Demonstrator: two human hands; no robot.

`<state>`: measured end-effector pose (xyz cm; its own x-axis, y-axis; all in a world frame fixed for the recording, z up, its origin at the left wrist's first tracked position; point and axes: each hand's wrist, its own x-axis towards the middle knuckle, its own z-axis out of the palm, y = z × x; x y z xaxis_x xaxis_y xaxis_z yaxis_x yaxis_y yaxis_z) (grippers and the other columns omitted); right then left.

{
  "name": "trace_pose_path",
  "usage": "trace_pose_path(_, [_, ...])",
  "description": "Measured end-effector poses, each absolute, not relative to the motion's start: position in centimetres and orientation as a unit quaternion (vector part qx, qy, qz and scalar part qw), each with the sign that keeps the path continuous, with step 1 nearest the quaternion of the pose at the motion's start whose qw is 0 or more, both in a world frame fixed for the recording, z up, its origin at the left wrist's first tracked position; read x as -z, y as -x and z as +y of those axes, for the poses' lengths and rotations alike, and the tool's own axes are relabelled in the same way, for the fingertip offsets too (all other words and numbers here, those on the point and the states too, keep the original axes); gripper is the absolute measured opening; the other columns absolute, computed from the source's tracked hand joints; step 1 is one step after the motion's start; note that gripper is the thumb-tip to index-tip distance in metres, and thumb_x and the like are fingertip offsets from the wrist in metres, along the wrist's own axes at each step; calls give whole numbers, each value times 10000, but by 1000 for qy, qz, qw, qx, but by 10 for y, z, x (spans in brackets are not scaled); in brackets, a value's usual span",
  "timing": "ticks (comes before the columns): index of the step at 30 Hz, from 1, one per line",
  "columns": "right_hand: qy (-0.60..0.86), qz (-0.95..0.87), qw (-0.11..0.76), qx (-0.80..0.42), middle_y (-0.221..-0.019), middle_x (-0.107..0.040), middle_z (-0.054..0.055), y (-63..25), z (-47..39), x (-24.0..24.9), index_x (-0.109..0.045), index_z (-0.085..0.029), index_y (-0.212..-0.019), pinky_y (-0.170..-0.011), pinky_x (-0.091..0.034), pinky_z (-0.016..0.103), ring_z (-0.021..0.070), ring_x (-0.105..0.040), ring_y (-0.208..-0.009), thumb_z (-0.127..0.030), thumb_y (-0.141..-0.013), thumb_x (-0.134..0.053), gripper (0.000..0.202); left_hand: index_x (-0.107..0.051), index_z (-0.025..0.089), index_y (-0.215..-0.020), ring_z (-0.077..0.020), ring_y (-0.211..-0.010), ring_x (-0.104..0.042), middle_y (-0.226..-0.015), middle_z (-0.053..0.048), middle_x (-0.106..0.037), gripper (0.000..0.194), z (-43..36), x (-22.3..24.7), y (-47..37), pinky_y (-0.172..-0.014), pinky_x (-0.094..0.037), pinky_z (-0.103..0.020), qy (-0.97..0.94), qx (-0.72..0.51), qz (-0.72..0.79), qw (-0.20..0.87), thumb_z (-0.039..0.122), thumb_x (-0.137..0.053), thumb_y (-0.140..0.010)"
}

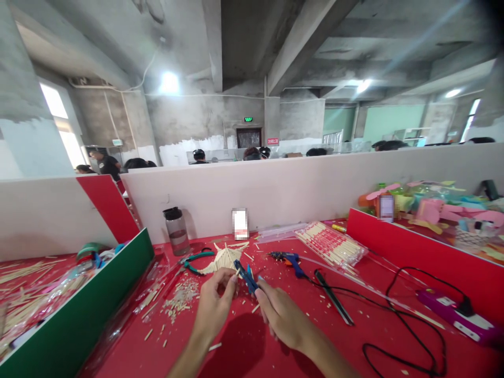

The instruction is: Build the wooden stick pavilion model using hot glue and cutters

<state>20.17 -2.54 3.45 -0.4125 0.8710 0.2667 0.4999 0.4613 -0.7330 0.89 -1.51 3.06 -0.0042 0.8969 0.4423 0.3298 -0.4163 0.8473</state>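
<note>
"What's in the hands?"

"The right hand (281, 315) is curled round one pair of blue pliers (248, 279). The left hand (216, 300) pinches one small wooden stick (237, 273), thumb against finger, right by the plier jaws. I can't tell whether they bite it."

"And around them?"

"One slim black tool (334, 297) to the right; to the left, a scatter of offcuts (181, 298), too many to count. Just past the hands sits one stick model (226, 258), with one pair of green-handled pliers (201, 255) to its left. One blue glue gun (290, 261) lies opposite."

"Farther back?"

"One packet of sticks (331, 244), one dark-lidded bottle (176, 231), then the white partition (212, 191)."
</note>
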Motion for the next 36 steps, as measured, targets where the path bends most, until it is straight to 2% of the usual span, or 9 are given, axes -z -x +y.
trace_pose_path(7, [433, -793, 323, -281, -680, -608, 6, -202, -28, -37, -583, -213, -938, -638, -401, 283, 182, -616, -649, -437, -1050, -261, 408, -650, 168, -893, -167, -619, -596, -698, -26, -652, 311, -14, -28, -8, -600, -483, -244, -655, -531, 469, 262, 458, -544, -929])
trace_pose_path(12, [444, -793, 323, -263, -782, -665, 49, -201, -27, -35, -606, -198, -961, -667, -398, 289, 201, -636, -722, -433, -1052, -247, 439, -640, 170, -875, -154, -590, -557, -665, -14, -626, 305, -15, -29, -9, -589, -462, -239, -657, -533, 463, 265, 451, -539, -935])
trace_pose_path(18, [433, -777, 347, -296, -781, -666, 33, -197, -25, -27, -607, -209, -1030, -671, -395, 280, 192, -634, -735, -444, -1055, -244, 434, -636, 172, -889, -161, -619, -576, -684, -15, -632, 296, -12, -28, -9, -610, -465, -243, -656, -538, 455, 271, 446, -538, -937])
trace_pose_path(24, [455, -748, 395, -278, -784, -666, 31, -206, -16, -28, -571, -208, -1007, -684, -419, 300, 208, -638, -742, -499, -1033, -280, 413, -612, 176, -902, -151, -611, -566, -667, 8, -608, 273, -14, -31, -8, -604, -449, -234, -651, -551, 451, 265, 431, -525, -946])
trace_pose_path(28, [523, -723, 386, -232, -987, -708, 90, -221, -3, -29, -477, -185, -1277, -791, -465, 347, 249, -681, -884, -465, -1017, -322, 413, -592, 182, -897, -151, -608, -542, -675, 20, -575, 276, -12, -36, -1, -592, -433, -239, -645, -557, 464, 240, 447, -526, -934])
trace_pose_path(32, [576, -729, 343, -134, -1317, -589, 177, -229, 11, -16, -422, -147, -1362, -926, -456, 382, 296, -612, -1156, -345, -959, -448, 450, -566, 193, -901, -154, -596, -525, -669, 34, -542, 282, -7, -37, 8, -586, -413, -247, -649, -540, 486, 227, 470, -520, -924])
trace_pose_path(36, [606, -742, 280, -64, -1288, -579, 197, -226, 20, 1, -449, -123, -1373, -945, -452, 384, 316, -558, -1212, -310, -945, -486, 469, -552, 198, -888, -156, -587, -511, -648, 45, -522, 268, -3, -34, 13, -577, -391, -244, -660, -515, 497, 230, 461, -514, -921])
